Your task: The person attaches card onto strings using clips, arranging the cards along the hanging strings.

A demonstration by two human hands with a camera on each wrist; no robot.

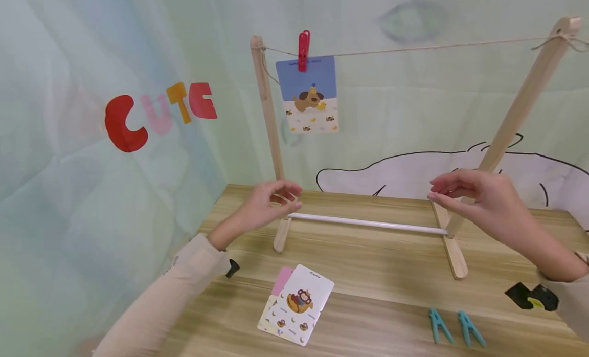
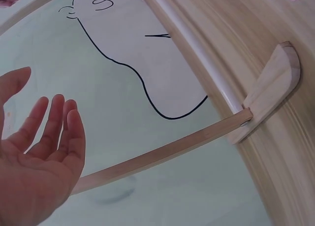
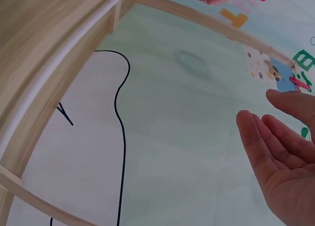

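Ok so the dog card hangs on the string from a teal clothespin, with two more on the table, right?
No, the head view shows that the clothespin on the dog card is red; the two teal clothespins are on the table.

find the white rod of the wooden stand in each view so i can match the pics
Head: the white rod is just below and right of centre, nearly level, between the wooden posts.
Left wrist: upper right, slanting from the top edge down to a wooden foot.
Right wrist: left side, slanting from near the top to the left edge.
Shared landmark: the black-outlined white wall drawing.
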